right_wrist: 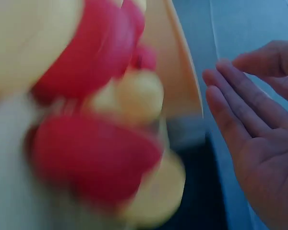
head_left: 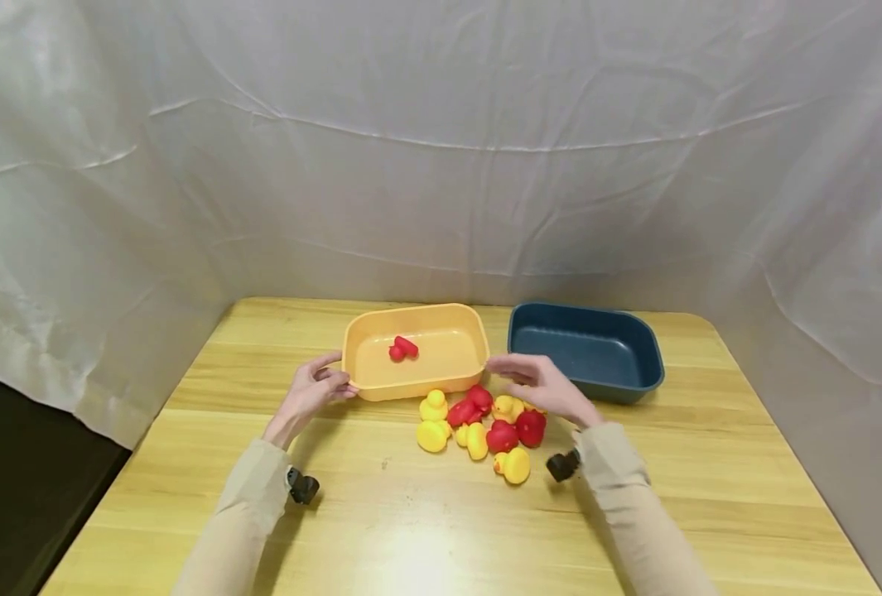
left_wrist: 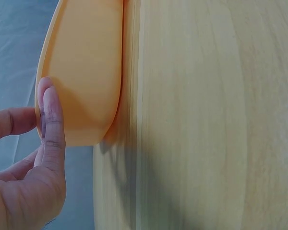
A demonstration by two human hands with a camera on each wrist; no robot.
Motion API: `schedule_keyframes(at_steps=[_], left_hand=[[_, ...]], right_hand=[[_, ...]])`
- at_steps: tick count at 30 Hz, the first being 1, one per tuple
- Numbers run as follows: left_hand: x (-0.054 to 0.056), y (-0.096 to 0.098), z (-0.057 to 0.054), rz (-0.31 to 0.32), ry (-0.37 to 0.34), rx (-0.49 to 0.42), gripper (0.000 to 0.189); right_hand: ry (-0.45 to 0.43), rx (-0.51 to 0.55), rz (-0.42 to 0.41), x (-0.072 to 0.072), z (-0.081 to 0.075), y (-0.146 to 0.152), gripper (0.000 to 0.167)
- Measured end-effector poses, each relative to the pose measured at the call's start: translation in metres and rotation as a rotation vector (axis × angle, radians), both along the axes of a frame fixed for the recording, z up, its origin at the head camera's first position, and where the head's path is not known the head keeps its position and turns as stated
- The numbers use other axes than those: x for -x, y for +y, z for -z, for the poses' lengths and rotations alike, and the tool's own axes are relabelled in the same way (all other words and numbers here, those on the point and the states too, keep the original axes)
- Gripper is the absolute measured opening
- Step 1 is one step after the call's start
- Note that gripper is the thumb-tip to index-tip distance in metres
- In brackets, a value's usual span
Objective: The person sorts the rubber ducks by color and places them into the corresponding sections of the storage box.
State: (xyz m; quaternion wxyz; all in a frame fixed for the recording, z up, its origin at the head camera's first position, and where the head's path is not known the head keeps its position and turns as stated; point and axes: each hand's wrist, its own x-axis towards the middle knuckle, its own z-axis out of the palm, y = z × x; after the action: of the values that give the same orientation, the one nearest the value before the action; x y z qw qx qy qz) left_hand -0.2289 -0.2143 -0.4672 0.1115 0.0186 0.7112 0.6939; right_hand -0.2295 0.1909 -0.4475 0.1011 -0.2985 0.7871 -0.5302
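My left hand (head_left: 315, 389) grips the left end of an orange plastic bin (head_left: 411, 391), thumb and fingers at its rim and outer wall in the left wrist view. Inside the bin lies a small red toy (head_left: 405, 346). At the bin's right end, my right hand (head_left: 543, 382) hovers palm down, fingers extended and fingertips close to the rim, holding nothing. Below that hand, yellow rubber ducks (head_left: 517, 466) and red rubber ducks (head_left: 503, 436) lie in a cluster on the table; the right wrist view shows them large and blurred.
A dark blue bin (head_left: 585, 348) stands at the back right, partly behind the right hand. Both bins are on a light wooden table (head_left: 381, 530). Pale fabric (head_left: 441, 190) hangs behind and at the sides.
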Motion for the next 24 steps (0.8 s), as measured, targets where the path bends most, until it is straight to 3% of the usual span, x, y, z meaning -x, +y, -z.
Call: schedule_keyframes(at_steps=[5,10,18,24], left_hand=[[-0.001,0.002,0.0,-0.006,0.003,0.003,0.059],[-0.001,0.002,-0.001,-0.013,0.0,0.0,0.059],[-0.002,0.001,-0.001,-0.006,0.002,0.014,0.058],[-0.002,0.001,-0.001,-0.005,0.002,0.007,0.058]], right_hand=[[-0.056,0.11,0.049,-0.023,0.022,0.046,0.04],[-0.089,0.2,0.046,-0.036,0.039,0.07,0.04],[-0.179,0.158,0.011,-0.043,0.045,0.085,0.044],[-0.177,0.151,0.03,-0.044,0.05,0.087,0.044]])
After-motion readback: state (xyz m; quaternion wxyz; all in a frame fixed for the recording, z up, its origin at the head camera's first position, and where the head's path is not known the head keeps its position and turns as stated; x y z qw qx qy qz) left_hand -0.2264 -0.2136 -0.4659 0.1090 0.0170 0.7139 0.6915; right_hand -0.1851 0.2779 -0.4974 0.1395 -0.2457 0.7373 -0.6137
